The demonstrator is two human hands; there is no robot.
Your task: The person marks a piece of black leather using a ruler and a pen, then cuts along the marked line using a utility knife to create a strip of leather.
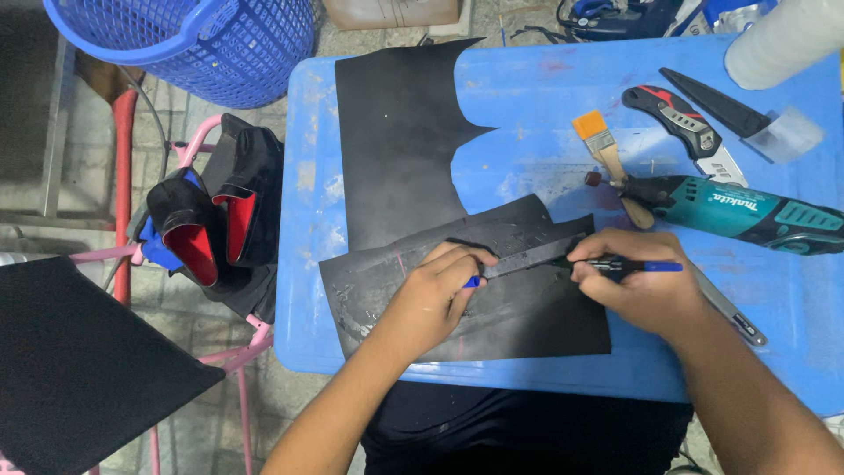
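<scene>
A black sheet of material (519, 308) lies flat near the front of the blue table (791, 317). My left hand (435, 295) presses a dark ruler (527, 258) down on that sheet. In my right hand (637, 277) is a pen (637, 265) with a black and blue barrel, its tip at the ruler's edge. A larger black sheet (396, 132) with a curved cut edge lies behind and partly under the front one.
A teal rotary tool (747, 215), a small paintbrush (602, 149), a folding utility knife (681, 123), a black blade in a clear sheath (730, 107) and a white roll (782, 40) occupy the table's right. A blue basket (202, 44) and pink rack with black-red pieces (215, 224) stand left.
</scene>
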